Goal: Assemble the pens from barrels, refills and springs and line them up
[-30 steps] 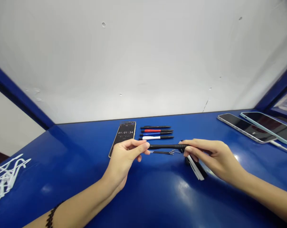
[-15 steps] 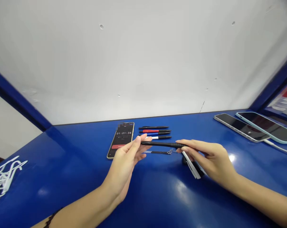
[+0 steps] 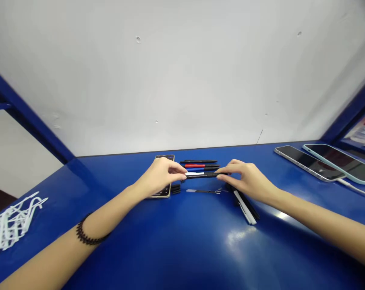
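Head view: black pen spans both hands just right of the phone, low over the surface. Left hand fingers pinch one end, right hand fingers pinch the other. Prob. light, stiff, smooth plastic, a bit slippery; best gripped on the barrel near the ends w/ fingertips.

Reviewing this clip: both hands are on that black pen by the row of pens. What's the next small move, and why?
Probably lower the black pen onto the blue table and let go. The left hand and right hand pinch its two ends, holding it level and parallel to the row, right beside the white pen. Whether it already touches down is unclear.
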`<move>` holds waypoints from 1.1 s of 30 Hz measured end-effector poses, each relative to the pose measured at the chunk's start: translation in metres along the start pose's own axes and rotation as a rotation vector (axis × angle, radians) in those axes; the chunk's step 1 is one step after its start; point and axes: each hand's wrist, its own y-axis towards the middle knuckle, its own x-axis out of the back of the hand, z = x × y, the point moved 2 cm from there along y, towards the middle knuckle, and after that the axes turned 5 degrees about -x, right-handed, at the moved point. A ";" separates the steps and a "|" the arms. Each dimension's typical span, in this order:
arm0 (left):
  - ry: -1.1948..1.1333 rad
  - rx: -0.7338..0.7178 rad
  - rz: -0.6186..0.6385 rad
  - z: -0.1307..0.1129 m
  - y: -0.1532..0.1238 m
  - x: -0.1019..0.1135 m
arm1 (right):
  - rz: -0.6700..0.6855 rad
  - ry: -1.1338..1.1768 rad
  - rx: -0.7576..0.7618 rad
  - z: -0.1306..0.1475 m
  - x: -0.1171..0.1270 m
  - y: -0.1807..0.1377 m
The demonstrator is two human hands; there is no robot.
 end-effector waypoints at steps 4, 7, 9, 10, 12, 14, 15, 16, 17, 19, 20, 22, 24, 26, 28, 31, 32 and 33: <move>0.073 -0.035 0.044 0.005 0.009 -0.005 | 0.036 -0.052 0.003 -0.003 -0.008 0.012; 0.121 -0.050 0.051 0.006 0.013 -0.006 | 0.047 -0.090 0.002 -0.006 -0.011 0.016; 0.150 -0.060 0.046 0.007 0.015 -0.007 | 0.055 -0.104 0.016 -0.007 -0.013 0.017; 0.162 -0.067 0.044 0.008 0.016 -0.007 | 0.060 -0.108 0.027 -0.007 -0.013 0.018; 0.183 -0.081 0.043 0.008 0.017 -0.007 | 0.070 -0.111 0.053 -0.008 -0.014 0.019; 0.200 -0.094 0.041 0.009 0.017 -0.008 | 0.077 -0.110 0.075 -0.008 -0.014 0.020; 0.206 -0.101 0.039 0.009 0.017 -0.008 | 0.078 -0.108 0.082 -0.008 -0.014 0.020; 0.212 -0.106 0.036 0.008 0.016 -0.008 | 0.077 -0.105 0.087 -0.008 -0.014 0.021; 0.217 -0.111 0.034 0.008 0.015 -0.009 | 0.076 -0.100 0.091 -0.008 -0.014 0.021; 0.225 -0.118 0.030 0.007 0.014 -0.009 | 0.073 -0.080 0.096 -0.010 -0.012 0.021; 0.228 -0.121 0.027 0.006 0.013 -0.009 | 0.072 -0.066 0.097 -0.011 -0.011 0.020; 0.239 -0.121 0.016 0.007 0.013 -0.009 | 0.066 -0.039 0.096 -0.015 -0.007 0.019; 0.258 -0.117 0.004 0.008 0.014 -0.008 | 0.057 -0.024 0.089 -0.021 -0.003 0.017; 0.284 -0.112 0.012 0.011 0.016 -0.009 | 0.047 -0.022 0.079 -0.027 0.001 0.015; 0.309 -0.111 0.040 0.013 0.019 -0.011 | 0.044 -0.029 0.073 -0.032 0.003 0.014; 0.349 -0.133 0.072 0.014 0.024 -0.016 | 0.051 -0.048 0.077 -0.035 0.003 0.013; 0.365 -0.145 0.072 0.014 0.025 -0.017 | 0.053 -0.056 0.080 -0.035 0.003 0.013; 0.381 -0.157 0.070 0.014 0.027 -0.018 | 0.054 -0.065 0.084 -0.035 0.002 0.013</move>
